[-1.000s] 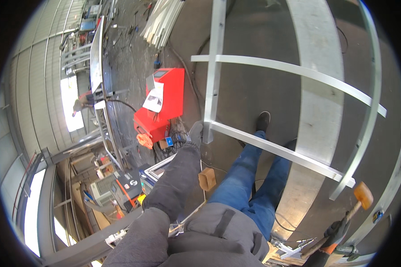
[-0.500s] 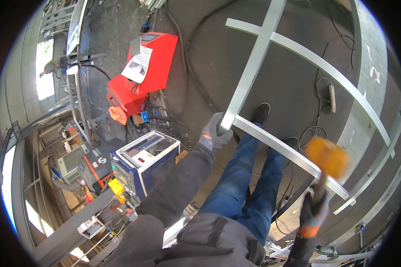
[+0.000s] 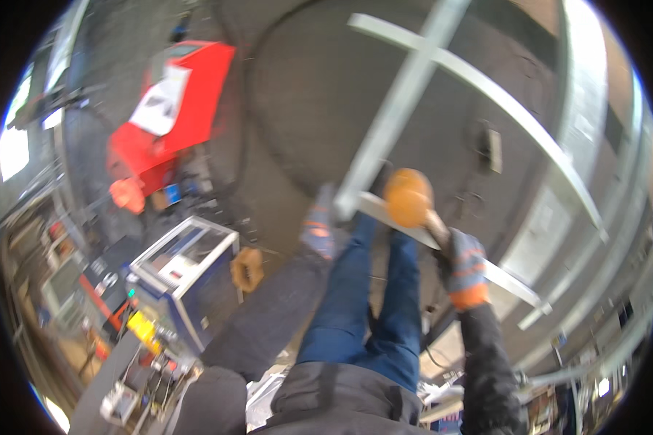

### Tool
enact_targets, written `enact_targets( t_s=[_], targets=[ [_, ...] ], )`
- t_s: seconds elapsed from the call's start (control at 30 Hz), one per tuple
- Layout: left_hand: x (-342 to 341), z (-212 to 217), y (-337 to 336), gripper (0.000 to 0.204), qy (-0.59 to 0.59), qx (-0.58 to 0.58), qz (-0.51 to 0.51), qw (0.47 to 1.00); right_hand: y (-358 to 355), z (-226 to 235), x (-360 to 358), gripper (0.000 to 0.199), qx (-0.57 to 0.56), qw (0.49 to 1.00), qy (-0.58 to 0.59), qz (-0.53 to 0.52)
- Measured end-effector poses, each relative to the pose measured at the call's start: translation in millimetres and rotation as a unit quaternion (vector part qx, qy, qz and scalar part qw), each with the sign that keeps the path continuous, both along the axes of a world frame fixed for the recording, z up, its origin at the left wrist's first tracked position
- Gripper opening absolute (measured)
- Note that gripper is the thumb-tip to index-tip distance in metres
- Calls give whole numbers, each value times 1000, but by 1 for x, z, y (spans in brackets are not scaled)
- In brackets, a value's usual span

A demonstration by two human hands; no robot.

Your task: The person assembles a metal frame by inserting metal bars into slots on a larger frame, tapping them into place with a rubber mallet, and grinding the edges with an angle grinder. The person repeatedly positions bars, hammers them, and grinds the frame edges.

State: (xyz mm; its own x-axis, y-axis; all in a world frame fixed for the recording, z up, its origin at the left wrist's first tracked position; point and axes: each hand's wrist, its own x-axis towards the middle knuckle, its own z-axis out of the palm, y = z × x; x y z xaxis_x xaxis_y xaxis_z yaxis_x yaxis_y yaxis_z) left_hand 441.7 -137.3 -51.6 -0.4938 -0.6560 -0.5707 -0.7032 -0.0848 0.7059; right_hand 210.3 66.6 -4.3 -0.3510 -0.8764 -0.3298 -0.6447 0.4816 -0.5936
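A silver metal frame [image 3: 387, 119] of square bars crosses in front of me, one long bar with a curved crossbar and a near crossbar. In grey gloves with orange bands, my left hand [image 3: 321, 225] is closed around the corner at the long bar's near end. My right hand [image 3: 466, 264] grips the handle of a mallet with an orange-yellow head [image 3: 408, 197]. That head is over the near crossbar [image 3: 511, 281], close to the corner; blur hides whether they touch. My legs are under the frame.
To the left stands a red machine [image 3: 207, 94] with a paper sheet [image 3: 162, 100] on it and an orange cloth [image 3: 127, 196] beside it. Nearer is a blue-and-white boxed machine [image 3: 181, 272]. A wide metal beam [image 3: 584, 65] runs along the right; a power strip [image 3: 494, 151] lies on the floor.
My right hand has swung the mallet leftward along the near crossbar, from its right end to near the corner. My left hand keeps its hold on the corner. The whole view has shifted.
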Motion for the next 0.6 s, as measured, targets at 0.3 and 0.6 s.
enact_targets(
  t_s=[0.3,0.6],
  targets=[
    [-14,31,-11,55,-33,-69,-41,996,57,49,10,54,-36,986,19,-164],
    [-178,107,161,57,137,-221,-467,845,269,39,25,34,-57,662,128,-736]
  ],
)
